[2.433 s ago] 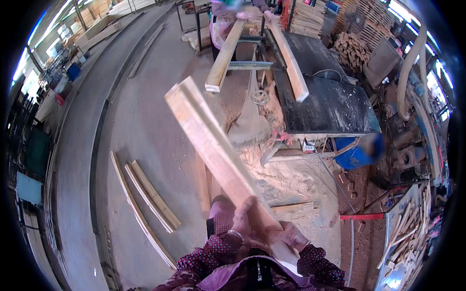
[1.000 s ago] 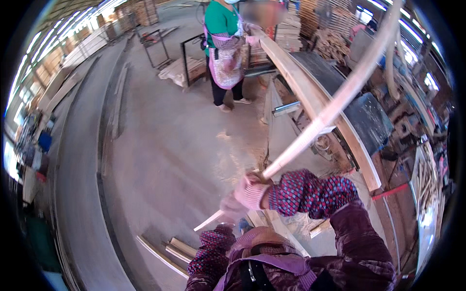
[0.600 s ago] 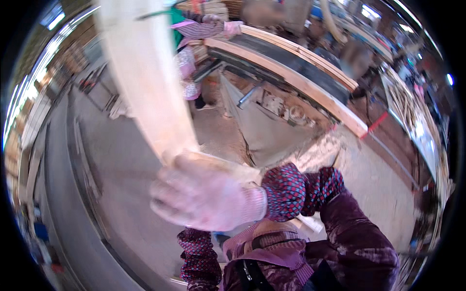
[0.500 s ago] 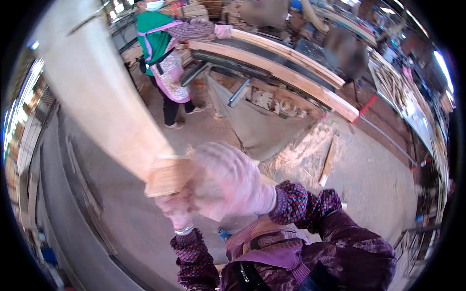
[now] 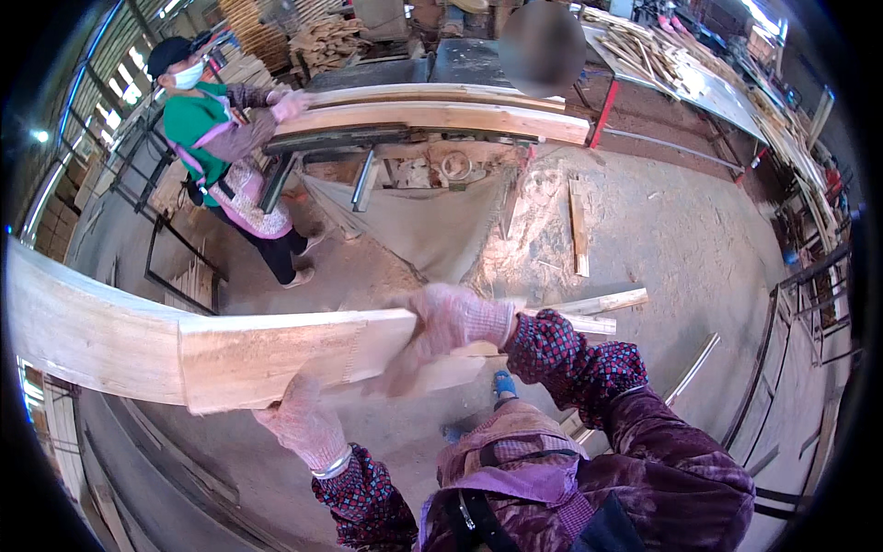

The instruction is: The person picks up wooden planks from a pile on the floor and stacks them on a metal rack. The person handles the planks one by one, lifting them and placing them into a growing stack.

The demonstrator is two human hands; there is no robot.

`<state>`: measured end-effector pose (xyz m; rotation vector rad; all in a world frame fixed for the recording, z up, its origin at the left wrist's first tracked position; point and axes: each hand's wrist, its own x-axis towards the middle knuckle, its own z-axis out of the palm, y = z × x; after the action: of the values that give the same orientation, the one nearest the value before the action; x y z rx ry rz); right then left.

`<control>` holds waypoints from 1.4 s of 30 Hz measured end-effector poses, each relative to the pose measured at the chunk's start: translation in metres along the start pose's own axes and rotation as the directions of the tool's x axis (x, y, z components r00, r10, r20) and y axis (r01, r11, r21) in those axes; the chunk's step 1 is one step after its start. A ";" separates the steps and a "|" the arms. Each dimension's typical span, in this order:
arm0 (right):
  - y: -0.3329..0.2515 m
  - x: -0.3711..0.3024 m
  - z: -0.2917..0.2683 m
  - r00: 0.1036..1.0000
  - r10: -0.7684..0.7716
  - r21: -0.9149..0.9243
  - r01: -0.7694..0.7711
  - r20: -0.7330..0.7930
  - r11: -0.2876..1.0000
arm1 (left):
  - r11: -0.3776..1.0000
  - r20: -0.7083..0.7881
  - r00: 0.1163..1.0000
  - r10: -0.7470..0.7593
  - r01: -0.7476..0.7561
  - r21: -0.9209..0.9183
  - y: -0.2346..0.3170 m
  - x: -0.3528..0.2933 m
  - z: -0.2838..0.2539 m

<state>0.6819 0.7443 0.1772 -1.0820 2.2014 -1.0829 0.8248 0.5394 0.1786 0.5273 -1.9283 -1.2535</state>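
Workshop floor seen from the wearer's head. A pale metal-topped table (image 5: 727,118) at upper right bears a heap of thin sticks (image 5: 641,53), overlapping too closely to be counted. Two long boards (image 5: 460,114) lie side by side along the near edge of a black-topped bench (image 5: 471,64), with one co-worker (image 5: 210,138), in a green top, dark cap and white mask, reaching a gloved hand (image 5: 291,104) to their left end. On the sawdust-strewn floor (image 5: 681,239) are one short strip (image 5: 579,227), lying apart, and two boards (image 5: 602,302) whose ends emerge just beyond the wearer's right sleeve. The wearer's two gloved hands are at a broad, pale plank (image 5: 285,354), which extends from the centre to the left rim; a step in its face suggests overlapping pieces, but their number cannot be told. The left hand (image 5: 305,428) grips the plank's lower edge. The right hand (image 5: 451,322) touches its right end; motion blur hides whether the fingers are closed.
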 end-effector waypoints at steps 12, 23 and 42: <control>0.018 -0.064 -0.033 0.957 0.265 -0.226 -0.286 -0.121 0.931 | 0.936 -0.012 1.000 0.000 -0.004 -0.352 0.015 -0.024 0.101; 0.038 -0.111 -0.073 0.952 0.157 -0.218 -0.217 -0.262 0.951 | 0.710 -0.094 0.951 -0.296 0.153 -0.688 0.057 -0.028 0.125; 0.105 -0.253 -0.126 0.759 0.532 0.151 -0.516 -0.375 0.843 | 0.519 0.353 0.918 -0.179 0.393 -0.759 0.150 -0.093 0.291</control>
<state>0.6984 1.0450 0.1805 -0.1699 2.5574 -1.1415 0.6654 0.8388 0.2125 0.1920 -1.1830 -2.3343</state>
